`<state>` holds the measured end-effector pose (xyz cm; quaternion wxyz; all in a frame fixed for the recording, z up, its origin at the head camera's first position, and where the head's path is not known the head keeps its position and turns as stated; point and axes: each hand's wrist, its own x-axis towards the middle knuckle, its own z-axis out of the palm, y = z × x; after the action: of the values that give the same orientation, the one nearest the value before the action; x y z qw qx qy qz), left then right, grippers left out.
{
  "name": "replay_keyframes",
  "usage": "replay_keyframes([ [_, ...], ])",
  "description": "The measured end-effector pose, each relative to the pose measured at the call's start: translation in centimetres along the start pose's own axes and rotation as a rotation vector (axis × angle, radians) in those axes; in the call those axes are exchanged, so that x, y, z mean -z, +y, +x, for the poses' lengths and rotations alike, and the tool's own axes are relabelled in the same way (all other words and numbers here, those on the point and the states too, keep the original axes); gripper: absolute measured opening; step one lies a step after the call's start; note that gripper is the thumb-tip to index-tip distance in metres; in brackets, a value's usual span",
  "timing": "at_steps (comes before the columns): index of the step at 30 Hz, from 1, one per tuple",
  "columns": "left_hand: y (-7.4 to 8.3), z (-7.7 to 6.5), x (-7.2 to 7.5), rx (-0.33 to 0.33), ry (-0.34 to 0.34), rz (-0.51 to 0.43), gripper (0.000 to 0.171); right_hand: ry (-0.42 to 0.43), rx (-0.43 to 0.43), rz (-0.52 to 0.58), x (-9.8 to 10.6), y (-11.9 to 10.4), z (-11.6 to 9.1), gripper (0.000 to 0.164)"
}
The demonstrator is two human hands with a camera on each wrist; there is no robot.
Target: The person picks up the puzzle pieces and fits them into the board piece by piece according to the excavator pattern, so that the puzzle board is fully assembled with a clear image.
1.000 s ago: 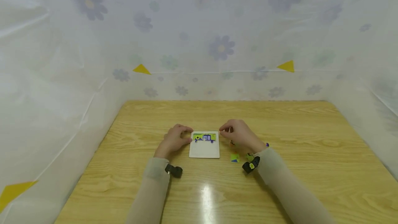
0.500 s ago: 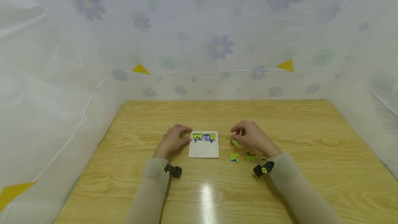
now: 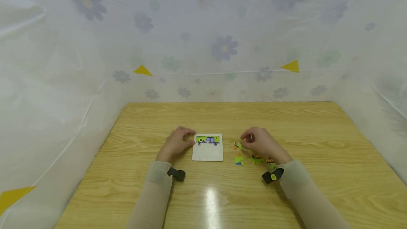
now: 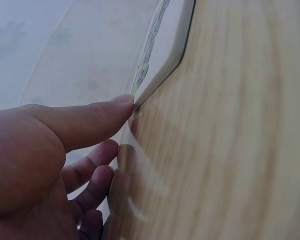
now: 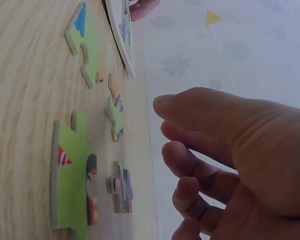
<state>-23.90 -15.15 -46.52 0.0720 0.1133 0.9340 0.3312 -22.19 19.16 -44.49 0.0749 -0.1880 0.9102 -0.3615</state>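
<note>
My left hand [image 3: 177, 140] rests at the left edge of a white square puzzle tray [image 3: 207, 154]. In the left wrist view its thumb [image 4: 97, 117] touches the tray's corner, while the other fingers bend loosely near the table. A row of joined green and purple puzzle pieces [image 3: 208, 140] lies along the tray's far side. My right hand [image 3: 263, 142] hovers over loose pieces with nothing between thumb and fingers. Near it lie an orange-green piece [image 5: 115, 115], a green and blue piece [image 5: 90, 45], a green piece with a red striped triangle [image 5: 72, 175] and a striped piece [image 5: 121, 187].
The wooden table [image 3: 143, 197] spreads around the tray and pieces. White flowered sheeting [image 3: 190, 45] encloses the back and sides, with yellow triangles [image 3: 290, 66] on it. Another loose piece [image 3: 270, 163] lies beside the right wrist strap.
My right hand has moved from the tray's far right corner rightward to the loose pieces, uncovering several of them. The left hand stays at the tray's left edge.
</note>
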Motion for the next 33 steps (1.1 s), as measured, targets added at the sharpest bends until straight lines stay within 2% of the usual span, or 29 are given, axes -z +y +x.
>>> replay_keyframes([
  [14, 0.2, -0.3, 0.2, -0.003, 0.006, 0.007, 0.036, -0.038, -0.043, 0.012, -0.6, 0.9, 0.2, 0.025],
  [24, 0.2, -0.2, 0.1, -0.003, -0.004, 0.018, 0.037, -0.05, -0.023, -0.001, -1.2, 1.5, 0.2, 0.029],
  [33, 0.1, -0.2, 0.1, -0.006, -0.002, 0.016, 0.037, -0.054, -0.042, 0.005, -1.2, 1.6, 0.4, 0.029],
])
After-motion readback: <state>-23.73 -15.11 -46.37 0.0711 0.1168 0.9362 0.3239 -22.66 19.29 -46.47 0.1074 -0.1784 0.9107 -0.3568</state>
